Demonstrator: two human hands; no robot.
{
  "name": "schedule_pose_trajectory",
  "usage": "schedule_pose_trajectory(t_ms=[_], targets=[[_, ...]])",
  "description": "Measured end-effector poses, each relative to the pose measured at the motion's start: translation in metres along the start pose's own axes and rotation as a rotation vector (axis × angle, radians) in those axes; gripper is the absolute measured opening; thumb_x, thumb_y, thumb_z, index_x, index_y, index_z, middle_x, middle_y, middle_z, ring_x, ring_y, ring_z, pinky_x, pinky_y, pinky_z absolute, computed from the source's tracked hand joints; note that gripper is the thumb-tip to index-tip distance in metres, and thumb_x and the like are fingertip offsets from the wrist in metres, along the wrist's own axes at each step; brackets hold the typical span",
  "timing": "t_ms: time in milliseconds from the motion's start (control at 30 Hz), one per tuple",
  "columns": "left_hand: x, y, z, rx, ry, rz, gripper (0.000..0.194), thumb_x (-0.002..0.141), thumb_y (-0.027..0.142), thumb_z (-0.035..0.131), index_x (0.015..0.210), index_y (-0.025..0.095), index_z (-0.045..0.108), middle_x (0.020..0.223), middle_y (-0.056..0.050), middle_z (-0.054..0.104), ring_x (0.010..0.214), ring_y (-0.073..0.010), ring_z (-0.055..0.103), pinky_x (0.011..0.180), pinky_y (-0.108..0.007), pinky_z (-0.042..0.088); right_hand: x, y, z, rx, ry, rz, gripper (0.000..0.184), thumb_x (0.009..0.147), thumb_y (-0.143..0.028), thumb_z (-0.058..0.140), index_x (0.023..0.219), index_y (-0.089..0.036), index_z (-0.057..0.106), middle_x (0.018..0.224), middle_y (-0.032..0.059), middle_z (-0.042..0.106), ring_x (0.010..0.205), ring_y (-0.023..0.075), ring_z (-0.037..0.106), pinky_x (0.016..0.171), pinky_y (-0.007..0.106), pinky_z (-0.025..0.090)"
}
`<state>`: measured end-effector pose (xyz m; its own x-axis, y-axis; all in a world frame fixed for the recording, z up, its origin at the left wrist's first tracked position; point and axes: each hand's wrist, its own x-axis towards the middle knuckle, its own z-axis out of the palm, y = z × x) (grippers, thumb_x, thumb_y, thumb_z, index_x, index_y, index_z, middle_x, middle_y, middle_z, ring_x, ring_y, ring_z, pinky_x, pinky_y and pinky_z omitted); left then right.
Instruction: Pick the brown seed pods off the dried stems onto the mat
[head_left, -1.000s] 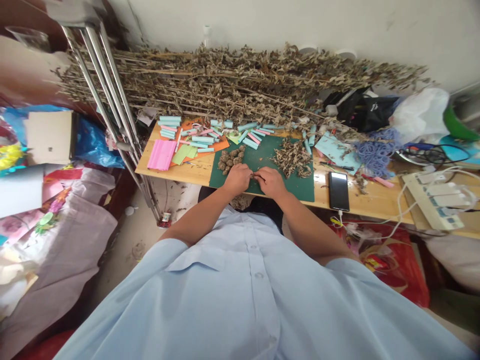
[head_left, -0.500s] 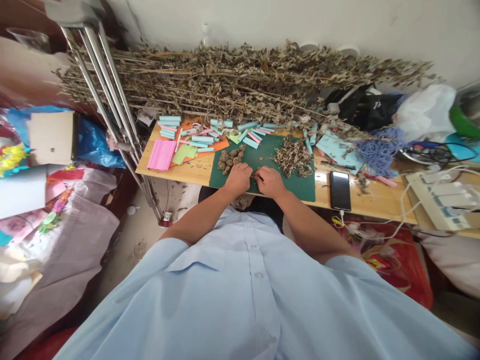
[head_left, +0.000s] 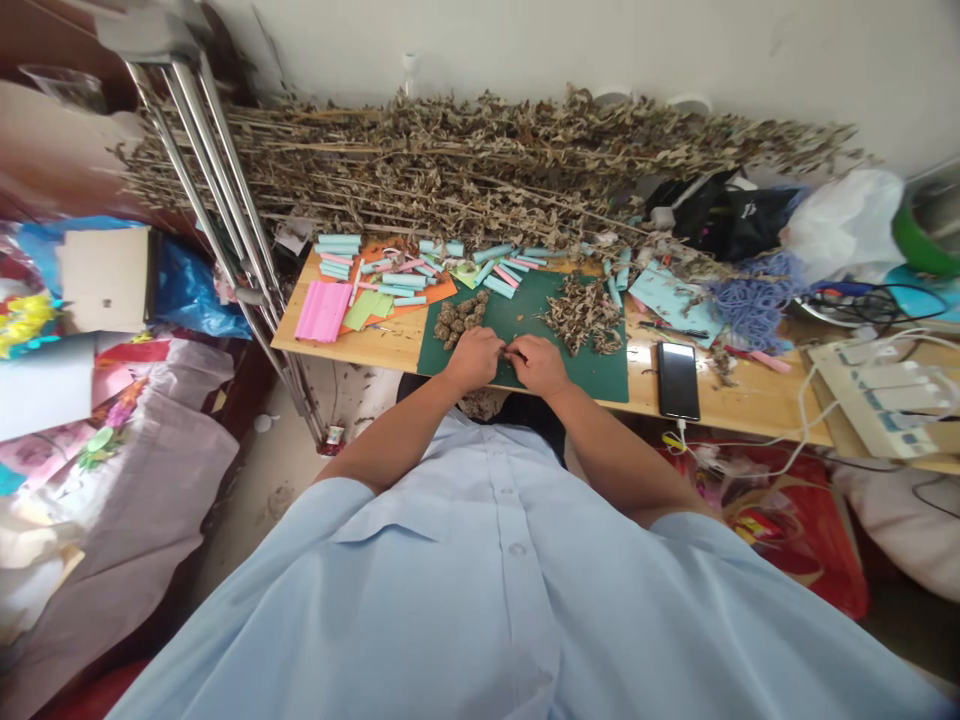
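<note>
My left hand (head_left: 478, 357) and my right hand (head_left: 537, 363) meet over the front of a green cutting mat (head_left: 517, 308), fingertips pinched close together. Between them is a small dark bit, seemingly dried leaf, mostly hidden by the fingers. Just beyond my left hand sits a pile of rolled leaf balls (head_left: 459, 318), brownish grey. A loose heap of dried leaves (head_left: 583, 314) lies on the mat beyond my right hand.
Bundles of dried leafy stalks (head_left: 450, 160) stretch along the back. Blue and pink paper rolls (head_left: 405, 280) and a pink paper stack (head_left: 324, 310) lie left. A phone (head_left: 678, 381), blue yarn (head_left: 757, 298) and a power strip (head_left: 874, 400) are right. Metal crutches (head_left: 214, 160) stand at left.
Both hands stay in nearly the same place, pinched together, with only slight finger movement. The view has shifted very slightly.
</note>
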<state>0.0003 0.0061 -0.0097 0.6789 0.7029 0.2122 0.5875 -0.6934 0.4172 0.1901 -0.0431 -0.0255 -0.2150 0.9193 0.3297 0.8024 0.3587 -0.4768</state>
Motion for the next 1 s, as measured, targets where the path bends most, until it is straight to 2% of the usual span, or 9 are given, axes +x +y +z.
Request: schedule_pose_trajectory(t_ms=[133,233,467,700,833,1000], targets=[[-0.0003,-0.0019,-0.0016,-0.011,0.008,0.017,0.027,0.094,0.029,0.052,0.1,0.016,0.075,0.099,-0.013,0.066,0.1,-0.0269,0.059,0.092,-0.043,0.046,-0.0001,-0.0001,0.0015,-0.023,0.016,0.009,0.018,0.096,-0.025,0.057,0.103,-0.02,0.073,0.101,0.0099,0.073,0.094,0.0259,0.064,0.084,0.039,0.047],[0.0009,-0.0039,0.0001,-0.007,0.004,0.015,0.029,0.095,0.026,0.048,0.099,0.015,0.075,0.097,-0.014,0.067,0.098,-0.0263,0.059,0.092,-0.043,0.046,0.0007,0.0002,0.0009,-0.013,0.006,-0.003,0.022,0.097,-0.024,0.055,0.106,-0.021,0.074,0.102,0.0096,0.073,0.095,0.0248,0.064,0.083,0.038,0.047],[0.0006,-0.0032,0.0057,0.014,0.029,-0.009,0.032,0.095,0.021,0.044,0.094,0.015,0.075,0.094,-0.014,0.067,0.096,-0.0262,0.059,0.091,-0.044,0.046,0.0026,-0.0015,-0.0023,-0.016,-0.01,-0.017,0.017,0.095,-0.022,0.055,0.092,-0.02,0.072,0.094,0.0089,0.07,0.088,0.0238,0.061,0.079,0.037,0.045],[0.0002,0.0009,0.007,0.05,0.058,-0.026,0.029,0.094,0.019,0.044,0.088,0.015,0.072,0.092,-0.013,0.065,0.093,-0.0257,0.057,0.089,-0.043,0.045,0.0045,-0.0057,-0.0057,-0.115,-0.059,-0.064,0.015,0.094,-0.019,0.052,0.09,-0.019,0.066,0.091,0.0112,0.066,0.082,0.0252,0.057,0.073,0.038,0.039],[0.0011,-0.0003,0.0063,0.032,0.047,-0.039,0.028,0.094,0.018,0.044,0.088,0.016,0.072,0.091,-0.013,0.065,0.092,-0.0251,0.058,0.09,-0.041,0.046,0.0015,-0.0036,-0.0053,-0.104,-0.072,-0.078,0.016,0.095,-0.019,0.051,0.092,-0.019,0.067,0.093,0.0113,0.067,0.087,0.0258,0.058,0.075,0.038,0.039],[0.0007,0.0008,0.0044,0.029,0.045,-0.061,0.027,0.094,0.018,0.044,0.093,0.015,0.072,0.095,-0.013,0.066,0.096,-0.0257,0.059,0.093,-0.042,0.046,-0.0027,-0.0016,-0.0049,0.006,-0.022,-0.071,0.018,0.099,-0.024,0.051,0.095,-0.021,0.069,0.1,0.0093,0.071,0.095,0.0245,0.062,0.082,0.038,0.043]])
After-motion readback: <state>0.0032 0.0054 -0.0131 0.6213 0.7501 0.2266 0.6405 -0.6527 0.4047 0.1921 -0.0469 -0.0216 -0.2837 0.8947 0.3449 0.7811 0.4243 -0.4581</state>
